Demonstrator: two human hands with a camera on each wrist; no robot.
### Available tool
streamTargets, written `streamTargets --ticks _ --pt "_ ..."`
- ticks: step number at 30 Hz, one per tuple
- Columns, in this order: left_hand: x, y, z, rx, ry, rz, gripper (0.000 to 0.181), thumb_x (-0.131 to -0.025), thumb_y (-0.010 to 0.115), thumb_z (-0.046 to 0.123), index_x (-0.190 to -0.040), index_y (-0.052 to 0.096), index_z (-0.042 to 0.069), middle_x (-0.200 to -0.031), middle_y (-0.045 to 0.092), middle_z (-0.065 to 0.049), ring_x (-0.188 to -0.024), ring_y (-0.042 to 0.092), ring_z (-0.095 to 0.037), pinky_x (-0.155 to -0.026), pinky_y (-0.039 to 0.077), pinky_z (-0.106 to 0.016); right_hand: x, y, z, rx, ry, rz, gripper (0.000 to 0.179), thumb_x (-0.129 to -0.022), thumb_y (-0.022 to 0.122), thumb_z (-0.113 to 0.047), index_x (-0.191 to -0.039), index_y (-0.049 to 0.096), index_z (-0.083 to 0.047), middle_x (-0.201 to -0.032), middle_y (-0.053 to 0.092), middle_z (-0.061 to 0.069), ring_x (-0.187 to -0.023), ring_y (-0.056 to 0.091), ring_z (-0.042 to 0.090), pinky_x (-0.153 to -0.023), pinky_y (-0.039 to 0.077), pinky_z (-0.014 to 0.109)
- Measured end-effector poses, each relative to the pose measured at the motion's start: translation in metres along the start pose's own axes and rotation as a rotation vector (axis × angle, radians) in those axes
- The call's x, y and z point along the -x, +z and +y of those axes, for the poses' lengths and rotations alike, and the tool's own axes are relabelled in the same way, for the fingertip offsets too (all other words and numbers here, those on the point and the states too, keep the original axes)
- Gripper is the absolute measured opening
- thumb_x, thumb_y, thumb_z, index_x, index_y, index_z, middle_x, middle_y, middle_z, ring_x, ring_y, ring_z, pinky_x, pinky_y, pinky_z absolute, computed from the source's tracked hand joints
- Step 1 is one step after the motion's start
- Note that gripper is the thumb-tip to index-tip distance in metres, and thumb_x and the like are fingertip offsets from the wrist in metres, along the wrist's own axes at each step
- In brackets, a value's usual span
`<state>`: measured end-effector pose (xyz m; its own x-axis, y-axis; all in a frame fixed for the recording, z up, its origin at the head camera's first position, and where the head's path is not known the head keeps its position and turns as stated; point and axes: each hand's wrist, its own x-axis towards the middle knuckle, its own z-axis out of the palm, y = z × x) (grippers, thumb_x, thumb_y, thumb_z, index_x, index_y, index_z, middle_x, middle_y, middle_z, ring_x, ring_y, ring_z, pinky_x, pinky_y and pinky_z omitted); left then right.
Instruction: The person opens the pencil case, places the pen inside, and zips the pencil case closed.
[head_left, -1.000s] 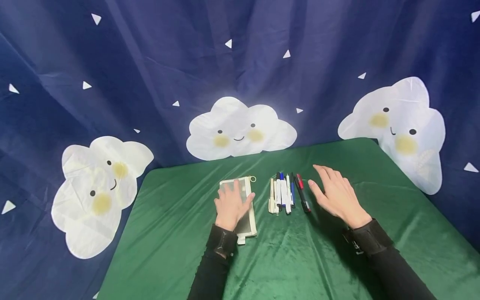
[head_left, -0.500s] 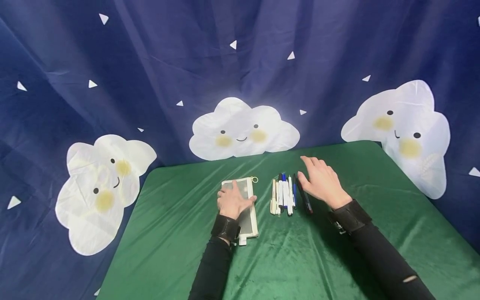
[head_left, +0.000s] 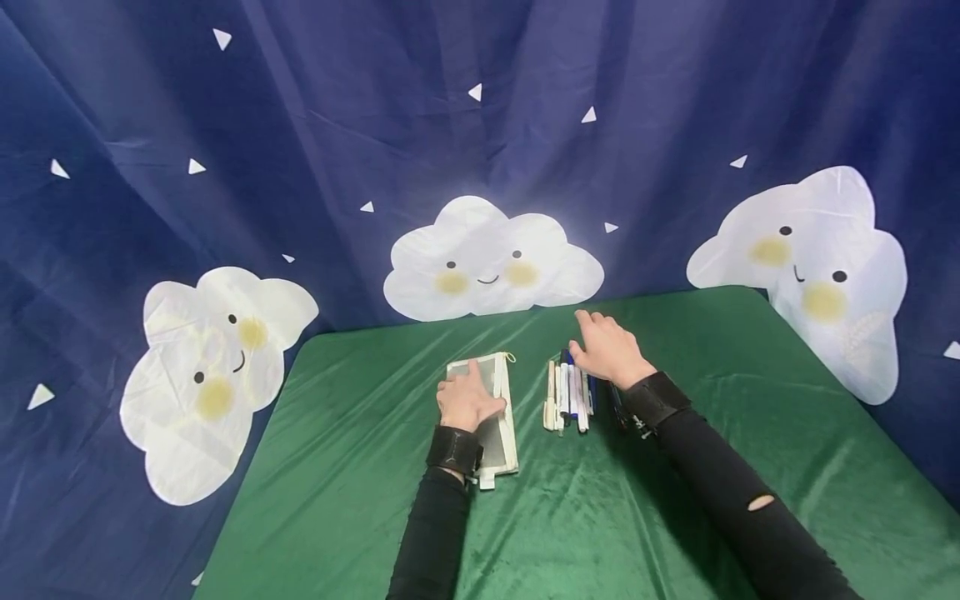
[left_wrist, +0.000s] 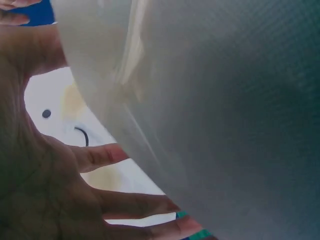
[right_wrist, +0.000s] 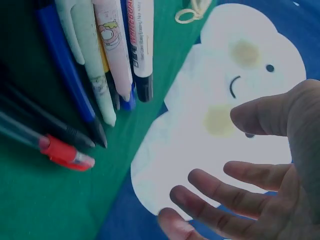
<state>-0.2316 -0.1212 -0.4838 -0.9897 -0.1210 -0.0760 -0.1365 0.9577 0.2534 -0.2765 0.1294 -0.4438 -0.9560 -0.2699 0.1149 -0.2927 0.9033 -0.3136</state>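
Observation:
My left hand (head_left: 462, 403) rests on a flat translucent zip pouch (head_left: 491, 450) with a pale edge, fingers spread. In the left wrist view the pouch (left_wrist: 215, 100) fills much of the picture, and the fingertips touch its edge. My right hand (head_left: 609, 350) hovers over the right side of a row of pens (head_left: 568, 404), fingers extended and holding nothing. Close up in the right wrist view lie a whiteboard marker (right_wrist: 142, 40), a pink pen (right_wrist: 114, 47), a blue pen (right_wrist: 65, 62) and a red-capped pen (right_wrist: 67, 154). The hand partly hides the rightmost pens in the head view.
Green cloth (head_left: 337, 483) covers the table. Behind it hangs a dark blue curtain (head_left: 420, 108) printed with smiling clouds (head_left: 491, 279). A small ring (head_left: 511, 357) sits at the pouch's far right corner.
My right hand has moved left, from beside the pens to above their right side. The left hand stays on the pouch. The head view has shifted slightly.

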Motion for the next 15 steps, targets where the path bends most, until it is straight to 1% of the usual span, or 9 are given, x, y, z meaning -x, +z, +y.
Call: streamTargets --ticks 5,8,12,15 --pt "0.000 -0.002 -0.005 0.074 -0.025 -0.019 0.089 -0.076 0.073 0.046 -0.151 0.041 0.009 -0.129 0.063 -0.033 -0.108 0.059 -0.055 -0.084 0.054 -0.060 -0.010 0.011 -0.007 0.018 0.026 -0.095 0.063 -0.101 0.055 -0.028 -0.154 0.036 0.001 -0.140 0.054 0.030 -0.122 0.058 0.047 -0.095 0.051 0.061" --pt "0.002 -0.003 -0.006 0.115 -0.032 -0.026 0.091 -0.080 0.071 0.050 -0.154 0.038 0.009 -0.135 0.060 -0.032 -0.115 0.057 -0.057 -0.091 0.052 -0.063 -0.013 0.017 -0.011 0.033 0.035 -0.146 0.064 -0.102 0.055 -0.029 -0.155 0.034 0.000 -0.141 0.054 0.029 -0.122 0.059 0.046 -0.095 0.051 0.060" --pt "0.005 -0.003 -0.009 0.163 -0.030 -0.029 0.091 -0.084 0.067 0.052 -0.157 0.035 0.011 -0.139 0.057 -0.032 -0.120 0.053 -0.059 -0.094 0.048 -0.066 -0.016 0.023 -0.015 0.028 0.054 -0.188 0.066 -0.101 0.056 -0.031 -0.154 0.035 0.001 -0.142 0.054 0.029 -0.124 0.059 0.048 -0.096 0.051 0.061" --pt "0.004 -0.004 -0.011 0.182 -0.035 -0.020 0.088 -0.085 0.066 0.053 -0.157 0.036 0.012 -0.140 0.058 -0.031 -0.122 0.053 -0.058 -0.094 0.047 -0.066 -0.018 0.028 -0.016 0.028 0.065 -0.205 0.066 -0.100 0.058 -0.033 -0.153 0.036 0.002 -0.141 0.055 0.030 -0.124 0.059 0.049 -0.097 0.051 0.062"
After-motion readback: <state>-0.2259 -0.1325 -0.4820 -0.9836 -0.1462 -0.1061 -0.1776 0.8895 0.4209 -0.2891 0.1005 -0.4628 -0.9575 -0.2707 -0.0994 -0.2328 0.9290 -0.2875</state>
